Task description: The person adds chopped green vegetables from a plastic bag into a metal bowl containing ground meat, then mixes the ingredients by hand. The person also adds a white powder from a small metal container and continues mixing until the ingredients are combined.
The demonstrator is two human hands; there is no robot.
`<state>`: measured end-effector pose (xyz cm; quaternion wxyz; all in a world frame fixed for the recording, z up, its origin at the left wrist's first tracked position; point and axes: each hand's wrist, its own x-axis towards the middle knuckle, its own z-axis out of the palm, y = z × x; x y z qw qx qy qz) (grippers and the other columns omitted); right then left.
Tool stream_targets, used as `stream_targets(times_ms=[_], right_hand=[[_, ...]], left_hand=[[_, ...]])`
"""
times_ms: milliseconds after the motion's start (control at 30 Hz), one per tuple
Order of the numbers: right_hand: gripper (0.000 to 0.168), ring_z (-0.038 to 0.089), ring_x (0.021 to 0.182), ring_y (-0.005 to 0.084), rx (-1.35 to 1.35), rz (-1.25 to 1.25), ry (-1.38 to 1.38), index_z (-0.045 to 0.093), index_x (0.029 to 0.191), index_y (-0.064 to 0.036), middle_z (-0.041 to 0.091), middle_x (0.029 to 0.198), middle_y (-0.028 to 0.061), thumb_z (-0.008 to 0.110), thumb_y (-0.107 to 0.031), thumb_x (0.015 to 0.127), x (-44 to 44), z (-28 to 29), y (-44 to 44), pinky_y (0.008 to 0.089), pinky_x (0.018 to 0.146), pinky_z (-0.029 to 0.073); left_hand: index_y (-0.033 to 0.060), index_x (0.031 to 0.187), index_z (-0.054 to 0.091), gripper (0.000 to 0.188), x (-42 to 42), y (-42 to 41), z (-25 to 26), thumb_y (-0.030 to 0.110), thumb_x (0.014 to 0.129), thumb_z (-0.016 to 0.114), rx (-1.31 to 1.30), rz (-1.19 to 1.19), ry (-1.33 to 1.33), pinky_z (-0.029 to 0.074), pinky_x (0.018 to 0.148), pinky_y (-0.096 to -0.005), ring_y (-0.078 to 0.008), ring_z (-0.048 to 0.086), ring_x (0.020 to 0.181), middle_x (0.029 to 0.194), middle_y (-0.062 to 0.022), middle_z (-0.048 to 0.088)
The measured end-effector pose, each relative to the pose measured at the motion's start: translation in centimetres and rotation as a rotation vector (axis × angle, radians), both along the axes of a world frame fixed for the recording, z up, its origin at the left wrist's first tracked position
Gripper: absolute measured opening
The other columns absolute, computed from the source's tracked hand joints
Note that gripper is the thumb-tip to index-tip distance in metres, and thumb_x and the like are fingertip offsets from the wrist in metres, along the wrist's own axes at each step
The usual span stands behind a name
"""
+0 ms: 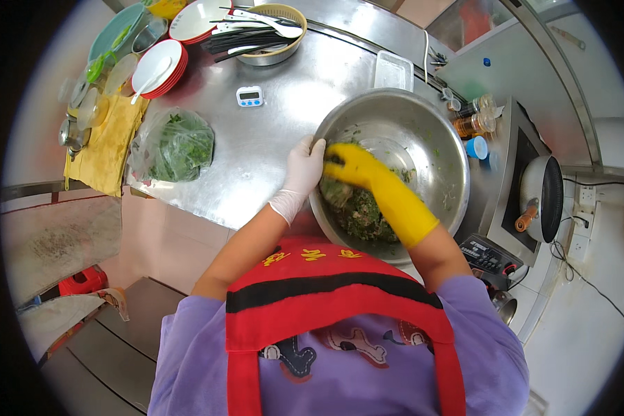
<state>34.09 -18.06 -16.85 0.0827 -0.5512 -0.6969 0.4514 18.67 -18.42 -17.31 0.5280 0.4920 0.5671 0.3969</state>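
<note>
A large stainless steel mixing bowl stands close in front of me, its rim near my apron. My left hand, in a thin white glove, grips the bowl's left rim with the thumb on top. Inside the bowl is my right hand in a yellow rubber glove, fingers curled, with a dark patch on them. Right below the fingers is a blurred clump of a chopped green herb and minced mixture; whether the fingers hold it is unclear. Green bits cling to the bowl's inner wall.
On the steel table lie a plastic bag of greens and a digital timer. Stacked bowls and a basket of chopsticks and spoons stand behind. Spice jars and a pan are at right.
</note>
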Motion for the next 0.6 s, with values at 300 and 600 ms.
stream_targets(times_ms=[300,600], right_hand=[[0.042,0.046,0.114,0.0365,0.364,0.076,-0.315,0.065,0.104,-0.021,0.052,0.124,0.0114,0.069,-0.021,0.062,2.2,3.4,-13.8,0.0510,0.093,0.037],[0.032,0.054,0.105,0.0395,0.623,-0.199,-0.320,0.066,0.101,-0.016,0.058,0.115,0.0164,0.064,-0.012,0.069,1.9,-7.7,-8.6,0.0470,0.092,0.042]], left_hand=[[-0.0044,0.113,0.057,0.034,0.2,0.3,-1.2,0.020,0.091,0.054,0.011,-0.022,0.015,0.047,0.082,-0.0326,-0.0260,0.063,0.093,0.101,-0.0206,0.065],[-0.0030,0.111,0.057,0.033,0.1,-0.2,-0.4,0.023,0.092,0.052,0.041,-0.074,0.020,0.046,0.083,-0.0366,-0.0346,0.061,0.094,0.100,-0.0244,0.063]])
